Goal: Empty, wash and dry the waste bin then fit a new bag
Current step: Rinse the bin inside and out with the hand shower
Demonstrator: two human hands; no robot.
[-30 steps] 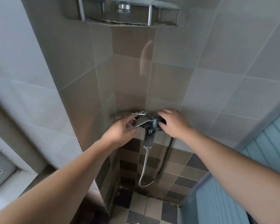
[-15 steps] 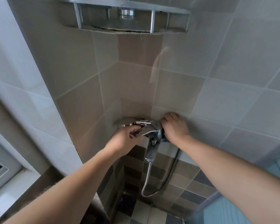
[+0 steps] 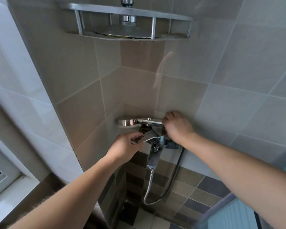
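A chrome shower mixer (image 3: 157, 142) is fixed in the tiled corner. Its flat lever (image 3: 147, 137) juts toward me, and my left hand (image 3: 125, 147) pinches the lever's end between thumb and fingers. A handheld shower head (image 3: 126, 123) rests across the top of the mixer, its round face pointing left. My right hand (image 3: 177, 127) grips the handle of that shower head at its right end. A metal hose (image 3: 149, 185) loops down from the mixer toward the floor. The waste bin is not in view.
A metal corner shelf (image 3: 127, 22) hangs overhead with a round chrome fitting (image 3: 127, 19) behind it. A window frame (image 3: 2, 184) and sill sit at lower left. Blue slatted panelling (image 3: 234, 217) stands at lower right. Checked floor tiles (image 3: 144, 219) lie below.
My left hand has dropped from the shower head's neck to the mixer lever. My right hand has slid up onto the shower head's handle. The camera has tilted upward.
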